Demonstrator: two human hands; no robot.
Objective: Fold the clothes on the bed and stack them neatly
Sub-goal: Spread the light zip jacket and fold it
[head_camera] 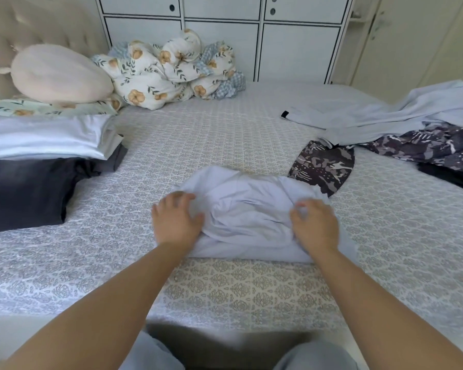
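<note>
— What colour is the soft cloth garment in the middle?
— Pale blue-white. The bed sheet has grey leafy shapes.
— And the bunched quilt?
— White with orange flowers. The thin patterned garment is dark with pale blotches.

A white wardrobe with black-lined panels stands behind the bed. A tufted beige headboard sits left.

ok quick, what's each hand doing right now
Left hand: fingers gripping the pale folded garment.
Right hand: fingers curled, pinching the same garment.
</note>
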